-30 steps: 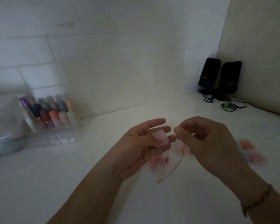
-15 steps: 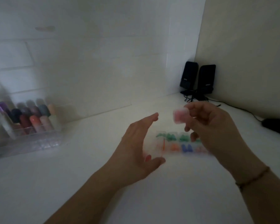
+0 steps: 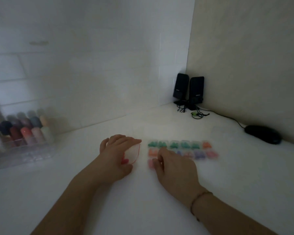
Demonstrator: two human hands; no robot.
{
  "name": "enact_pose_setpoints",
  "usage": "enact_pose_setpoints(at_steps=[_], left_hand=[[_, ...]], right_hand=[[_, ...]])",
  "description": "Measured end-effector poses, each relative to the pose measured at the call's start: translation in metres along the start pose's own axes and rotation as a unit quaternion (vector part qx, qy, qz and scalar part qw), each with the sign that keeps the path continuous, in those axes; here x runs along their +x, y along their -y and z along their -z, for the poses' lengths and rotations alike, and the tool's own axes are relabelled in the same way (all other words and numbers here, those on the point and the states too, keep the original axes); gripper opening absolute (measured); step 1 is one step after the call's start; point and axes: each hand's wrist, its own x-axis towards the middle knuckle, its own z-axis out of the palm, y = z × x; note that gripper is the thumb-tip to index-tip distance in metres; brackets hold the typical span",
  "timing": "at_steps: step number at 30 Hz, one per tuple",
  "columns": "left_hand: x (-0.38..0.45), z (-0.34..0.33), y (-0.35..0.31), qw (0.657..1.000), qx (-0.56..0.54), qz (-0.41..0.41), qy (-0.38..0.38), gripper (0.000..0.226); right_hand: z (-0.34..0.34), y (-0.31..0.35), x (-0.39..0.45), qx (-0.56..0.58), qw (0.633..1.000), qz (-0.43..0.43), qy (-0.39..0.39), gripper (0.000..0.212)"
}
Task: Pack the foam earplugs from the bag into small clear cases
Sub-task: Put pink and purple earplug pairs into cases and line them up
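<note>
A clear zip bag (image 3: 133, 152) with a red seal line lies on the white table (image 3: 143, 209), a few pink foam earplugs (image 3: 125, 161) inside it. My left hand (image 3: 115, 155) rests over the bag and holds it between thumb and fingers. My right hand (image 3: 174, 167) pinches a small clear case with pink earplugs (image 3: 150, 164), low at the table, at the left end of the rows. Filled cases lie in rows: several with green earplugs (image 3: 174, 144), an orange one (image 3: 206, 145), then orange (image 3: 152, 152), purple (image 3: 199, 154) and pink (image 3: 211, 153) ones. The image is blurred.
A clear organiser with coloured bottles (image 3: 26, 134) stands at the left against the tiled wall. Two black speakers (image 3: 188, 90) with cables sit in the far corner. A black mouse (image 3: 263, 136) lies at the right. A faint clear object (image 3: 222, 131) lies behind the rows.
My right hand took the pink case from my left hand and brought it down to the rows of cases. My left hand lowered the bag onto the table. The view swung right.
</note>
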Motion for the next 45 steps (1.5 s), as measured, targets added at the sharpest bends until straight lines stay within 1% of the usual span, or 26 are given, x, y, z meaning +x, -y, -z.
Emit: enact_pose_setpoints(at_steps=[2, 5, 7, 8, 10, 12, 13, 15, 18, 21, 24, 26, 28, 31, 33, 35, 36, 37, 38, 39, 40, 41, 42, 43, 44, 45], left_hand=[[-0.001, -0.006, -0.003, 1.0, -0.006, -0.019, -0.018, 0.075], [0.0, -0.011, -0.02, 0.99, 0.03, -0.086, -0.109, 0.068], [0.002, -0.011, -0.043, 0.965, 0.086, -0.164, -0.187, 0.051], [0.003, -0.013, -0.057, 0.95, 0.105, -0.209, -0.206, 0.042], [0.009, -0.023, -0.087, 0.933, 0.109, -0.282, -0.194, 0.029], [0.022, -0.041, -0.115, 0.935, 0.091, -0.308, -0.151, 0.025], [0.031, -0.052, -0.129, 0.94, 0.086, -0.304, -0.128, 0.026], [0.056, -0.076, -0.156, 0.951, 0.105, -0.275, -0.09, 0.033], [0.097, -0.107, -0.19, 0.967, 0.155, -0.201, -0.028, 0.052], [0.129, -0.124, -0.215, 0.973, 0.19, -0.13, 0.029, 0.052], [0.15, -0.133, -0.232, 0.968, 0.221, -0.111, 0.047, 0.052], [0.159, -0.14, -0.238, 0.971, 0.213, -0.095, 0.054, 0.051], [0.162, -0.145, -0.242, 0.975, 0.199, -0.087, 0.043, 0.047], [0.162, -0.148, -0.244, 0.97, 0.217, -0.096, 0.048, 0.046], [0.16, -0.15, -0.241, 0.971, 0.205, -0.12, 0.013, 0.047], [0.157, -0.152, -0.239, 0.983, 0.102, -0.132, -0.071, 0.046], [0.154, -0.147, -0.241, 0.989, -0.002, -0.103, -0.103, 0.044], [0.149, -0.136, -0.246, 0.985, -0.14, -0.038, -0.09, 0.041], [0.144, -0.122, -0.252, 0.952, -0.299, 0.047, -0.033, 0.041], [0.14, -0.111, -0.253, 0.885, -0.448, 0.115, 0.052, 0.044], [0.136, -0.099, -0.251, 0.808, -0.553, 0.158, 0.126, 0.046], [0.13, -0.086, -0.245, 0.75, -0.617, 0.17, 0.168, 0.045], [0.123, -0.075, -0.238, 0.716, -0.653, 0.163, 0.185, 0.039], [0.115, -0.066, -0.23, 0.701, -0.672, 0.15, 0.184, 0.032], [0.108, -0.059, -0.221, 0.704, -0.676, 0.138, 0.168, 0.027], [0.1, -0.052, -0.213, 0.719, -0.668, 0.125, 0.143, 0.025]], right_hand=[[-0.001, -0.001, -0.001, -0.02, 0.999, 0.008, -0.026, 0.026], [0.008, -0.005, -0.003, 0.024, 0.999, -0.02, -0.04, 0.036], [0.024, -0.024, -0.001, 0.075, 0.994, -0.064, -0.045, 0.039], [0.034, -0.039, 0.001, 0.082, 0.991, -0.087, -0.059, 0.036], [0.057, -0.08, 0.004, 0.076, 0.984, -0.139, -0.077, 0.021], [0.072, -0.127, 0.003, 0.047, 0.978, -0.188, -0.084, 0.008], [0.077, -0.149, 0.001, 0.027, 0.974, -0.209, -0.082, 0.011], [0.077, -0.188, -0.005, -0.006, 0.973, -0.225, -0.051, 0.03], [0.066, -0.22, -0.013, -0.041, 0.979, -0.196, 0.035, 0.052], [0.057, -0.232, -0.012, -0.071, 0.975, -0.188, 0.094, 0.058], [0.055, -0.238, -0.003, -0.072, 0.97, -0.199, 0.123, 0.059], [0.053, -0.242, 0.001, -0.066, 0.967, -0.205, 0.138, 0.058], [0.053, -0.243, 0.002, -0.064, 0.969, -0.208, 0.12, 0.053], [0.052, -0.244, -0.002, -0.06, 0.976, -0.207, 0.029, 0.038], [0.051, -0.246, -0.006, -0.021, 0.976, -0.215, -0.039, 0.032], [0.055, -0.243, -0.009, 0.068, 0.969, -0.205, -0.122, 0.029], [0.058, -0.239, -0.011, 0.119, 0.962, -0.183, -0.164, 0.028], [0.063, -0.233, -0.012, 0.161, 0.955, -0.151, -0.196, 0.028], [0.07, -0.223, -0.013, 0.189, 0.953, -0.108, -0.213, 0.028], [0.075, -0.213, -0.015, 0.207, 0.952, -0.058, -0.217, 0.027], [0.08, -0.204, -0.016, 0.224, 0.951, -0.009, -0.214, 0.025], [0.084, -0.195, -0.018, 0.241, 0.948, 0.03, -0.205, 0.025], [0.086, -0.187, -0.018, 0.255, 0.945, 0.06, -0.194, 0.026], [0.088, -0.179, -0.017, 0.257, 0.945, 0.082, -0.188, 0.027], [0.089, -0.171, -0.014, 0.243, 0.946, 0.1, -0.19, 0.029], [0.088, -0.162, -0.011, 0.216, 0.949, 0.114, -0.201, 0.03]])
